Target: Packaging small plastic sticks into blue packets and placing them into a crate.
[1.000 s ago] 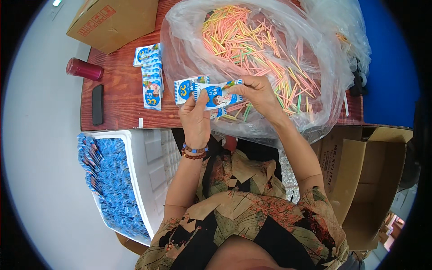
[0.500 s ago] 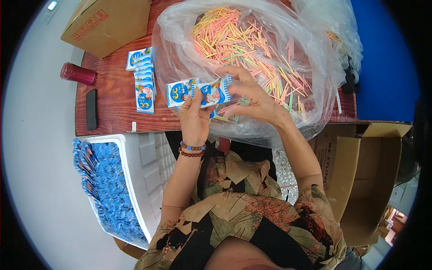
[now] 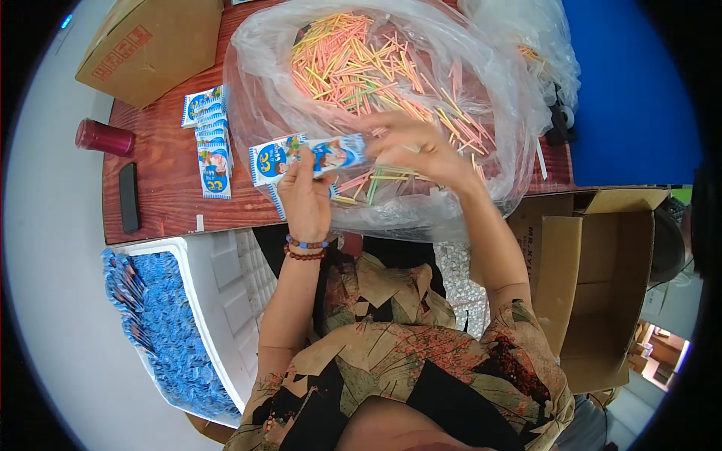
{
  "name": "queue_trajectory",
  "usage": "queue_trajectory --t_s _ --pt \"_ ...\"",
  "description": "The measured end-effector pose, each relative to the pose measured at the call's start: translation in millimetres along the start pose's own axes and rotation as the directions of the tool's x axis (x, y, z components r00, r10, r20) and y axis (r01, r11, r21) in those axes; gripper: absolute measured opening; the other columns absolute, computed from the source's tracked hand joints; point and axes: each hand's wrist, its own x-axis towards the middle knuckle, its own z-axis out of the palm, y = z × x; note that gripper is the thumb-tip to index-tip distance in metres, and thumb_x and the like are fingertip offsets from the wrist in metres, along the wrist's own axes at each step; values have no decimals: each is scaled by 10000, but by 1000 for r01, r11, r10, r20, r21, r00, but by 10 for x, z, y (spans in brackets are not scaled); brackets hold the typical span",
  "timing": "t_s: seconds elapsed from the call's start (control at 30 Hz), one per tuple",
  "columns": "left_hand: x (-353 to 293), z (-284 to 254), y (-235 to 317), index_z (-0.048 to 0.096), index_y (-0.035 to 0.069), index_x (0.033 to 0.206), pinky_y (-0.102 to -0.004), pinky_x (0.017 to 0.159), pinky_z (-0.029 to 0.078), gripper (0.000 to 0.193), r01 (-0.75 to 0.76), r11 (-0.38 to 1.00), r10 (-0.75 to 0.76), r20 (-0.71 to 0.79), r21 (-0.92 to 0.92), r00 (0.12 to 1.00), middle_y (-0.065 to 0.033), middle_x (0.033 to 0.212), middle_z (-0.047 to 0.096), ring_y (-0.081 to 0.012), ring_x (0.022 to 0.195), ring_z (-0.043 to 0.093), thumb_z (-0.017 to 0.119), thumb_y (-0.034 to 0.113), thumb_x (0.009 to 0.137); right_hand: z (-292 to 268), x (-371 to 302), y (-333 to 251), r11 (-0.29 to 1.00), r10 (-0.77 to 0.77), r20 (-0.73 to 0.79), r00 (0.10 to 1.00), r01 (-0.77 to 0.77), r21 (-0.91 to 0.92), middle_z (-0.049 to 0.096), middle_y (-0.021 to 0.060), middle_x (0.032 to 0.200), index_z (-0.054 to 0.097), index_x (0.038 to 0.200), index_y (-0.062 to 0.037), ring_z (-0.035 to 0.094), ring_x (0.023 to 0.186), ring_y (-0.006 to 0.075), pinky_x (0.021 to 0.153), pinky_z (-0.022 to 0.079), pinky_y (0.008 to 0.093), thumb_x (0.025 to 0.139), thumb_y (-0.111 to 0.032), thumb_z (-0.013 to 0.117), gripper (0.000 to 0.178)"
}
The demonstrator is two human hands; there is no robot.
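Note:
My left hand [image 3: 307, 197] is closed on several small blue-and-white packets [image 3: 277, 159], its thumb pressed over them. One blue-and-white packet [image 3: 336, 152] sticks out to the right from under the thumb. Close to that packet's right end is my right hand [image 3: 425, 152]; its fingers are smeared by motion, so whether they grip the end cannot be told. Both hands are over the near left part of a large clear plastic bag [image 3: 252, 68], spread wide on the table. Inside it lie many thin pink, yellow and green sticks [image 3: 338, 56].
Overlapping packets [image 3: 214, 150] lie left on the wooden table [image 3: 169, 169], near a dark red cylinder [image 3: 105, 138], a black oblong object [image 3: 129, 198] and a cardboard box [image 3: 158, 52]. A white foam box [image 3: 194, 301] of blue packets stands lower left, an open carton [image 3: 613, 301] lower right.
The whole view has shifted, so the table things sit further left. My right hand has come closer to the jutting packet's end, its fingers less spread.

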Motion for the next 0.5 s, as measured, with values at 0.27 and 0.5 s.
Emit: queue_trajectory --t_s 0.27,0.5 --pt "21 -121 -93 656 70 935 -273 642 528 158 -53 998 53 -6 -26 999 -17 926 678 -103 825 647 581 205 965 -424 402 444 852 356 -280 891 -433 -294 674 55 871 687 1004 -4 607 807 133 721 469 261 892 -203 620 239" --pt "35 -125 -66 648 53 955 -283 670 538 158 -12 998 12 0 -67 1000 -29 930 677 -114 832 651 561 184 974 -113 1012 408 274 564 -436 702 -656 -703 703 183 917 722 941 -34 681 919 313 743 517 444 814 -373 579 389"
